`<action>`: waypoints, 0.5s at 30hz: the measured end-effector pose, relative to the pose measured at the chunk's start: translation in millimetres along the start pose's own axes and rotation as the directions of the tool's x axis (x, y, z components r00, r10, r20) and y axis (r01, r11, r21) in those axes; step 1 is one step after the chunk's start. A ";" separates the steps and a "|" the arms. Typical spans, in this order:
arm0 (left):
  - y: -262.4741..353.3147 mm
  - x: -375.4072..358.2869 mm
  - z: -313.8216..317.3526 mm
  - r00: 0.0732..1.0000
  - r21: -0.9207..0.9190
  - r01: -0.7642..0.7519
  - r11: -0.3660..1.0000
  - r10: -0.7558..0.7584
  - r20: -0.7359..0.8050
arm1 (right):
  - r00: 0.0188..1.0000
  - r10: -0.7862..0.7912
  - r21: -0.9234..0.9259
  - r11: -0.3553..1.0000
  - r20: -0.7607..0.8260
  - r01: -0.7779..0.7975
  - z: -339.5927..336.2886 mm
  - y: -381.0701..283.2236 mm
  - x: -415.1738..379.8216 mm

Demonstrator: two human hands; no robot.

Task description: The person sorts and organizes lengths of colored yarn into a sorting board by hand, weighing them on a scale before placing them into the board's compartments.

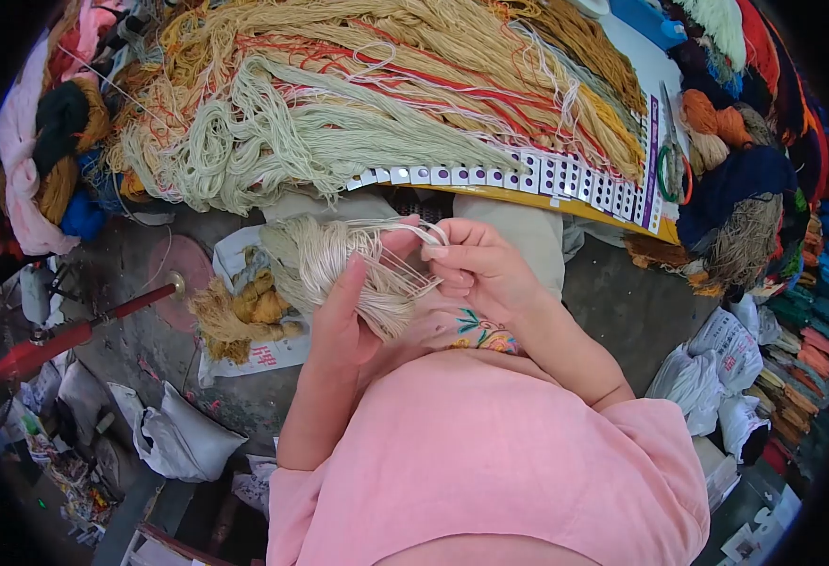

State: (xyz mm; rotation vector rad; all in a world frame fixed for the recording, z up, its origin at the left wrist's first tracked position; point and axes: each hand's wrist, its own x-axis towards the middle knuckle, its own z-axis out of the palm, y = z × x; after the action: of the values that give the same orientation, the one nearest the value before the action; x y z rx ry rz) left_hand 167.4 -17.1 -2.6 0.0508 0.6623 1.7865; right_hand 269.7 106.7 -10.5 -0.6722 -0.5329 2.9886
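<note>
Pale yarn skein (343, 274) — between both hands

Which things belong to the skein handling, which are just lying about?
In use: cream skein; left hand, cradling it; right hand, pinching its strands.

Apparently just lying about: scissors; mustard skeins; white sack; pale-green skeins (possibly related).

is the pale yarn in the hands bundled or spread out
Mostly bundled: the yarn is gathered thick at the left hand, some strands stretching to the right hand.

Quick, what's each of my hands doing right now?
Left hand: closed around a pale skein of thread.
Right hand: closed, thumb and fingers pinching looped strands beside the skein.
</note>
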 end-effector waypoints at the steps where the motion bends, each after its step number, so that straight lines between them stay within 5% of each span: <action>1: 0.6 0.3 0.6 1.000 0.006 -0.007 1.000 0.007 0.007 | 0.999 -0.008 -0.097 0.995 -0.045 0.004 2.4 0.1 0.4; 6: 1.0 -0.1 -3.4 0.998 0.014 0.032 0.999 -0.032 0.048 | 0.990 -0.046 -0.384 0.923 -0.131 -0.008 29.3 -0.5 3.2; 8: 0.6 0.3 -3.9 0.997 0.015 0.044 0.999 -0.045 0.070 | 0.999 -0.021 -0.666 0.746 -0.047 -0.016 16.6 2.0 5.0; 12: 0.6 0.4 -4.2 0.997 -0.054 0.054 0.997 -0.051 0.058 | 0.996 -0.047 -0.624 0.781 -0.082 -0.015 22.2 -0.3 3.1; 15: 1.4 0.3 -4.9 0.997 -0.080 0.064 0.995 -0.060 0.055 | 0.996 -0.012 -0.430 0.902 -0.086 -0.026 20.7 -2.3 0.5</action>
State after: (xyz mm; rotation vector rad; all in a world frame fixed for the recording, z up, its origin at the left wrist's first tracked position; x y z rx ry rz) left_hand 164.3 -19.1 -6.1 0.0213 0.5477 1.7448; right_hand 260.4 102.2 7.7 -0.8196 -1.2082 2.8446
